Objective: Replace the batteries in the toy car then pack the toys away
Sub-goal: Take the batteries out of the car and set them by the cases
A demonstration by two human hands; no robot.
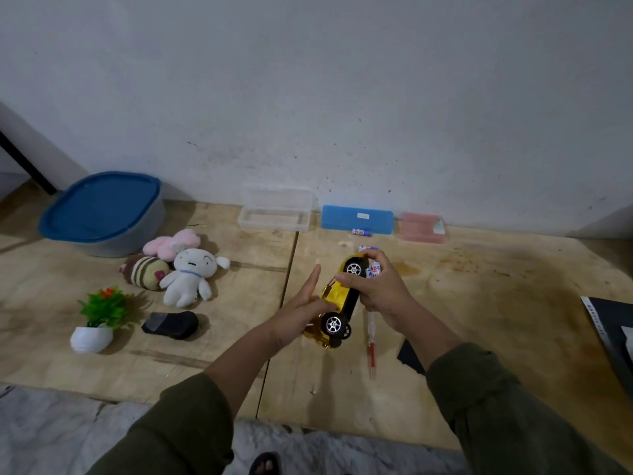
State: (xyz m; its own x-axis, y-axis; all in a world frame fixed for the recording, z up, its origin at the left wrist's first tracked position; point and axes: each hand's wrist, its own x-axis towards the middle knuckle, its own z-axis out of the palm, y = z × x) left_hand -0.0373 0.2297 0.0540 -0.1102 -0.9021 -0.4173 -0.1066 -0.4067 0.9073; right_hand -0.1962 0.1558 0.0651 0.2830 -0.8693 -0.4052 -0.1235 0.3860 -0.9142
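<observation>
Holding the yellow toy car (337, 298) on its side above the plywood floor boards (479, 320), both hands meet at mid-frame. Right hand (380, 289) curls over the car's upper edge, thumb near the front wheel, and also clasps a battery (373, 270) with a white, red and blue label between its fingers and the car. Left hand (303, 308) is flat, fingers straight and pointing up, palm against the car's roof side; it grasps nothing. Car wheels face the camera, its nose pointing away toward the wall. Another battery (360, 231) lies on the boards just in front of a closed blue case (356, 218) by the wall. Clear plastic box (275, 210), lid up, sits left of that case; a pink case (422, 227) sits right of it. Red-handled screwdriver (371, 344) lies on the boards below the right wrist, next to a dark flat scrap (411, 358). Off to the left: a grey tub with a blue lid (102, 210), closed; a pink plush (171, 243), a striped brown plush (145, 270) and a white plush figure (186, 279) bunched together and touching; a small fake plant in a white pot (97, 317), tipped over; a black toy car (171, 324) beside it. Dark object (613, 327) at the right edge, cut off, cannot tell what it is. Both sleeves are dark green.
</observation>
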